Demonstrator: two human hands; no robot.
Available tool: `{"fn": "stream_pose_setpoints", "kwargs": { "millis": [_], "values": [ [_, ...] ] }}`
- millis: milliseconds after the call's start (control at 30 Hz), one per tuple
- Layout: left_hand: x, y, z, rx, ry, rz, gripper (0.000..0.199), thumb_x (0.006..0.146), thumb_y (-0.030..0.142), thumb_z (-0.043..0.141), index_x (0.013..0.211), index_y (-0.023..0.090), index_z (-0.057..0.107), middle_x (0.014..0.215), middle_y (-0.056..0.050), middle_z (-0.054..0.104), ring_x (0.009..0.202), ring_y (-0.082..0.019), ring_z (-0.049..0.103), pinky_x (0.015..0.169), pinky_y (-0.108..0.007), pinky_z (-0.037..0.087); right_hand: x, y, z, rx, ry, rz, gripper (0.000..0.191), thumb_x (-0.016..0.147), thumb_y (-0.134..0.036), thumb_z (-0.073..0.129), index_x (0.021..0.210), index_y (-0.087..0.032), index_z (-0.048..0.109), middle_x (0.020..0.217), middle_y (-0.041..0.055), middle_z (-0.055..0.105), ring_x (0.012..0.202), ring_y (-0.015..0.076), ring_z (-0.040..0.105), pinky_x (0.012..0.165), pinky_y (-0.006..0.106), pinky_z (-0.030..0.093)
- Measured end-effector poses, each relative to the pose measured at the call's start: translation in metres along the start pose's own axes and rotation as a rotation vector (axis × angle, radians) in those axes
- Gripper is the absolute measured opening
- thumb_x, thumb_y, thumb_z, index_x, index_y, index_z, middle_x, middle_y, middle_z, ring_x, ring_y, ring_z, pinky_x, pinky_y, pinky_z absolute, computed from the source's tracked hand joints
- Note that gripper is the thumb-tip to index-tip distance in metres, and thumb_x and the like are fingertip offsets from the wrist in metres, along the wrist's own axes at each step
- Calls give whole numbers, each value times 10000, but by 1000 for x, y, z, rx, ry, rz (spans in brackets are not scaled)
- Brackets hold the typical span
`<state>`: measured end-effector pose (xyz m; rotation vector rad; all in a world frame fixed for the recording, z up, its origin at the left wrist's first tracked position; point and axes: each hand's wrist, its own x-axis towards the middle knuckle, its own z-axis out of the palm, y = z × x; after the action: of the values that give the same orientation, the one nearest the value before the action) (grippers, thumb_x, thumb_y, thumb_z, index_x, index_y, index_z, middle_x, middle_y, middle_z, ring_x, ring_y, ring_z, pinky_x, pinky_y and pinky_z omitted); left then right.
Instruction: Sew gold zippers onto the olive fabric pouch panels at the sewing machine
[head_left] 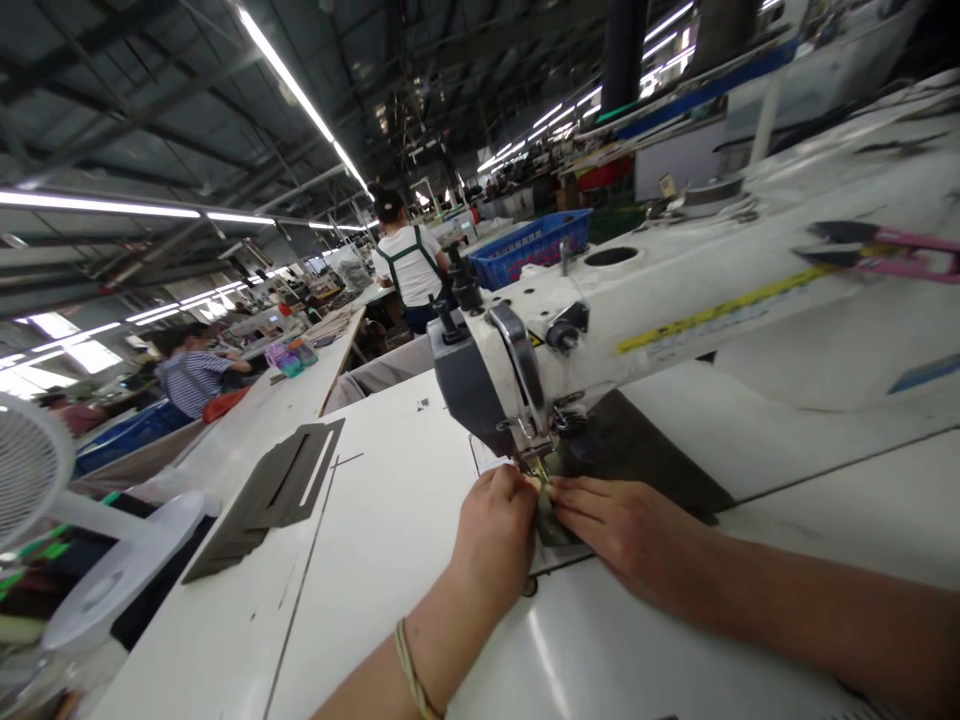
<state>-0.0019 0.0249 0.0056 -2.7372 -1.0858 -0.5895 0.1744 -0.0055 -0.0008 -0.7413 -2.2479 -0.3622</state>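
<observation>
A white sewing machine (pixel 517 370) stands over the table, its needle area lit just beyond my fingertips. Dark grey-green fabric (pixel 645 450) lies under the machine head and spreads to the right. My left hand (pixel 499 525), with a cord band on the wrist, is closed with fingertips pinched on the fabric edge left of the needle. Opposite it, my right hand (pixel 626 525) lies on the fabric, fingers stretched towards the needle and close to my left fingertips. A stack of cut dark fabric pieces (pixel 281 485) rests on the table at the left.
A white fan (pixel 94 560) stands at the left edge. Pink-handled snips (pixel 892 250) lie on the machine arm. Behind the machine are a blue crate (pixel 532 240) and a person in a white shirt (pixel 411 265). Another person in stripes (pixel 191 375) sits further left.
</observation>
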Motion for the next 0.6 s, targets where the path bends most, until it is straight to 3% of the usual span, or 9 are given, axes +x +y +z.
{"fn": "stream_pose_setpoints", "kwargs": {
  "millis": [100,167,267,467,600],
  "values": [
    [-4,1,-4,-66,15,-6,211,796,38,470,883,145,630,894,-96,614,831,-219,599,730,-357,567,-3,0,-4,-50,12,-21,402,809,31,306,911,-51,685,919,117,701,853,174,665,814,265,551],
    [-13,7,-11,-124,5,7,256,776,56,483,968,144,629,996,-111,628,945,-237,608,858,-418,542,-9,-4,-10,-83,-29,16,372,861,-43,325,984,-58,676,1000,120,693,911,177,660,822,272,551],
    [-28,18,-20,-146,-3,20,316,792,135,531,1101,141,601,1170,-127,613,1109,-281,573,1039,-526,401,-22,-10,-14,-144,-70,85,341,904,-140,369,1075,-68,655,1093,135,664,972,194,647,816,300,564],
    [-33,25,-25,-79,-40,62,284,898,302,548,1098,109,608,1207,-166,609,1169,-301,546,1098,-572,285,-32,-13,-4,-228,-84,57,364,898,-90,345,1042,-70,678,1083,137,666,976,198,648,832,298,561],
    [-25,19,-23,-53,-19,97,235,943,263,481,1064,113,615,1186,-159,623,1165,-266,555,1111,-556,267,-25,-8,-1,-239,-65,42,370,895,-67,331,995,-47,687,1045,143,678,941,201,660,811,294,567]
  ]
}}
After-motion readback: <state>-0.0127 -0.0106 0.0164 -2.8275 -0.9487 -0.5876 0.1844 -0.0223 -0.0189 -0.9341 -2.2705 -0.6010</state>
